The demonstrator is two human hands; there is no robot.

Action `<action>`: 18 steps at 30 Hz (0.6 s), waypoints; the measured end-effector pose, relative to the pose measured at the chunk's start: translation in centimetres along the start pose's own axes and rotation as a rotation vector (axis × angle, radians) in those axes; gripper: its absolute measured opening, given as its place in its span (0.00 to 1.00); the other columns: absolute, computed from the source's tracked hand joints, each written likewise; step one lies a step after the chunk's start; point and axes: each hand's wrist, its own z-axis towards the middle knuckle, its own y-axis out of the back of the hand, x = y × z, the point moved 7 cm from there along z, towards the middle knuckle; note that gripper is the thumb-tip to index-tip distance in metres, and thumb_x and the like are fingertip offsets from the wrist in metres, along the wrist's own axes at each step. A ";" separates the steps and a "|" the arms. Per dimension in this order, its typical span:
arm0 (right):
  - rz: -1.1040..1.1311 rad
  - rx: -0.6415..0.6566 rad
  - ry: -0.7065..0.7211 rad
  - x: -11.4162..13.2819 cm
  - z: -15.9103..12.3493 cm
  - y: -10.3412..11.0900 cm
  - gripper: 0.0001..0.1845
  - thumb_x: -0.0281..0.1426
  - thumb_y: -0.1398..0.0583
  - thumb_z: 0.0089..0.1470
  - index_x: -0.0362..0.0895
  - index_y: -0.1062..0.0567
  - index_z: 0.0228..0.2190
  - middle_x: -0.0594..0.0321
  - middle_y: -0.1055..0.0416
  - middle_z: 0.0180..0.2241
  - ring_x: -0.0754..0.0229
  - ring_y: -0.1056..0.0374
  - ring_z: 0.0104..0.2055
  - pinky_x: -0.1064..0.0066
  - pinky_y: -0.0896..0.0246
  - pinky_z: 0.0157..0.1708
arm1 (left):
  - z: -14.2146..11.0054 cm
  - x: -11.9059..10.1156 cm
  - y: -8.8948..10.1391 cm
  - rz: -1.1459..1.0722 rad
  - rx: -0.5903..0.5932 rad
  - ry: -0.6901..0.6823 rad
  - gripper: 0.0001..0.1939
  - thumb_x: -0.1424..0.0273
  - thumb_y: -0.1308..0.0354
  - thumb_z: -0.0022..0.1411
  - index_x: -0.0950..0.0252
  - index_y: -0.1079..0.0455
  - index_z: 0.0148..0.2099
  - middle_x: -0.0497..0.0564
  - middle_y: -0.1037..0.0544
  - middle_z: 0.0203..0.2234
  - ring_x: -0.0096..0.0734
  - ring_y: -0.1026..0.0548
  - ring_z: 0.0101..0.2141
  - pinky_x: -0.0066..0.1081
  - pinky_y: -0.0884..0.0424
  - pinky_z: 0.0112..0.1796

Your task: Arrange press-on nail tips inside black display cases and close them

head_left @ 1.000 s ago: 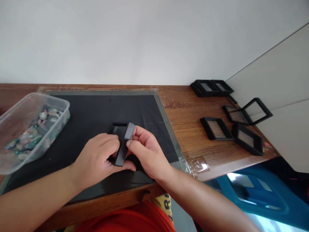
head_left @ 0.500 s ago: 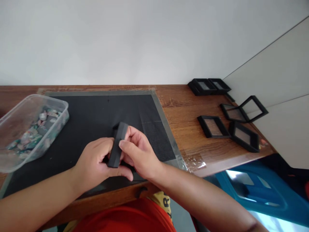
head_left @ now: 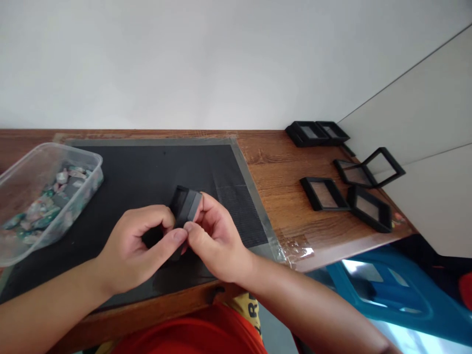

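Above the black mat (head_left: 147,167) I hold a small black display frame (head_left: 186,204), tilted on its edge. My left hand (head_left: 142,246) grips its left side, thumb and bent forefinger pressed against it. On the other side my right hand (head_left: 217,233) pinches it, with the thumb on the near edge and the fingers behind. A seam runs along the frame's side. Its lower part and my fingertips behind it are hidden.
A clear plastic tub (head_left: 96,169) of green and pink stones (head_left: 47,211) stands at the left. Several black frames lie on the wooden table (head_left: 273,172) at the right, one hinged frame (head_left: 383,164) standing open. A blue plastic chair (head_left: 387,280) is beyond the table edge.
The frame has turned so that more of its side and face show. My left thumb has moved up from below onto its near edge, beside my right thumb.
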 end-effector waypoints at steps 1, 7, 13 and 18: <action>-0.040 0.004 0.015 0.1 -0.1 0.0 0.21 0.37 0.26 0.55 0.48 0.35 0.31 0.75 0.35 0.25 0.71 0.39 0.23 0.77 0.36 0.25 | 0.0 -0.1 0.1 0.002 0.007 0.016 0.19 0.67 0.42 0.77 0.62 0.32 0.30 0.40 0.25 0.21 0.17 0.31 0.22 0.21 0.37 0.25; -0.267 0.073 0.093 1.3 -0.5 -0.1 0.12 0.33 0.34 0.60 0.49 0.35 0.35 0.72 0.35 0.28 0.68 0.39 0.26 0.75 0.38 0.27 | -0.2 0.2 -0.2 0.001 0.076 0.144 0.18 0.65 0.47 0.79 0.61 0.33 0.32 0.42 0.28 0.24 0.21 0.32 0.25 0.23 0.34 0.28; -0.579 0.100 0.198 2.7 -1.1 -0.2 0.03 0.30 0.42 0.59 0.48 0.33 0.35 0.70 0.31 0.27 0.66 0.36 0.27 0.74 0.35 0.30 | -0.5 -0.3 -0.4 0.030 0.124 0.222 0.16 0.63 0.49 0.80 0.60 0.36 0.35 0.41 0.31 0.24 0.23 0.34 0.24 0.26 0.37 0.27; -0.698 0.060 0.211 3.3 -1.4 -0.6 0.06 0.29 0.41 0.51 0.47 0.34 0.26 0.73 0.35 0.20 0.70 0.43 0.21 0.78 0.45 0.22 | -0.1 -0.9 -0.9 0.083 0.252 0.095 0.20 0.62 0.53 0.82 0.61 0.29 0.36 0.46 0.21 0.29 0.27 0.25 0.30 0.29 0.31 0.33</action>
